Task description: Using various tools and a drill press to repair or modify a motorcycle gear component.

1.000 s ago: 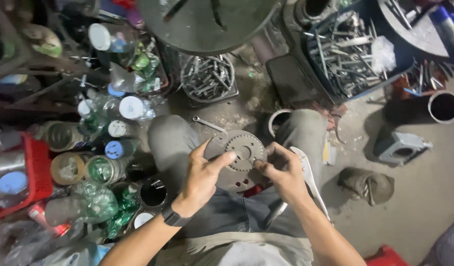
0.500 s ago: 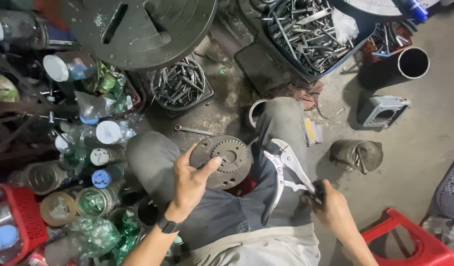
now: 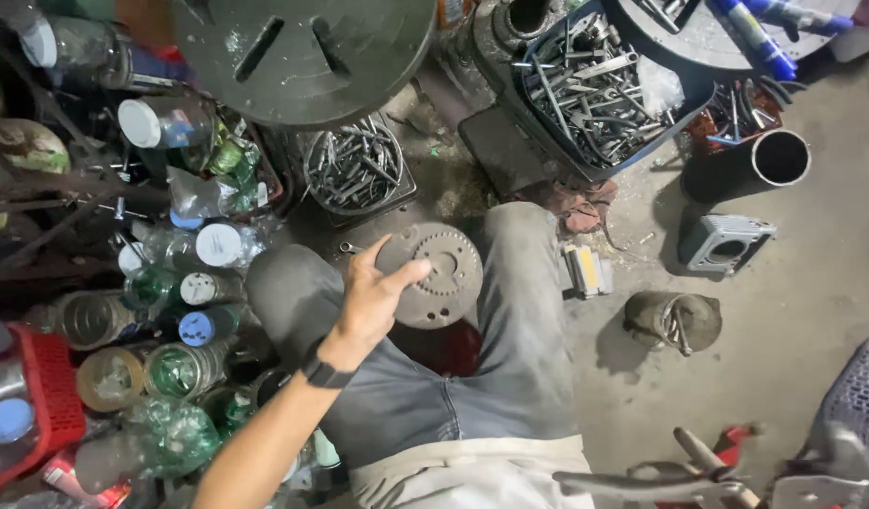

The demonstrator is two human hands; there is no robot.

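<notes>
A big dark round metal plate with slots [image 3: 302, 52] fills the top of the head view, hanging over the clutter below it. To its right a dark blue crate [image 3: 599, 90] is packed with loose spanners and steel rods, and between the two stands a smaller wire basket of bolts and bars [image 3: 359, 170]. Down the left side lies a heap of glass jars and plastic bottles [image 3: 170, 311], next to a red plastic crate [image 3: 48, 405] at the left edge.

The person sits with both knees in grey trousers [image 3: 519, 311] spread over the stained concrete floor [image 3: 811, 283]. Between the knees, propped on edge, is the round perforated metal disc [image 3: 436, 275] (rust-grey, with a ring of small holes around a central opening). The left hand [image 3: 373, 297] rests on its left rim: the fingers are spread, the forefinger laid across the disc's face and the thumb raised clear, so it steadies the disc rather than gripping it. A black watch band sits at that wrist.

The right hand cannot be made out; at the bottom edge there is only a blurred pair of long-handled pliers with a red grip [image 3: 679, 471].

Smaller things lie on the floor to the right: a black pipe section [image 3: 769, 160], a grey metal housing [image 3: 727, 243], and a small yellow box [image 3: 587, 270] beside the right knee.
</notes>
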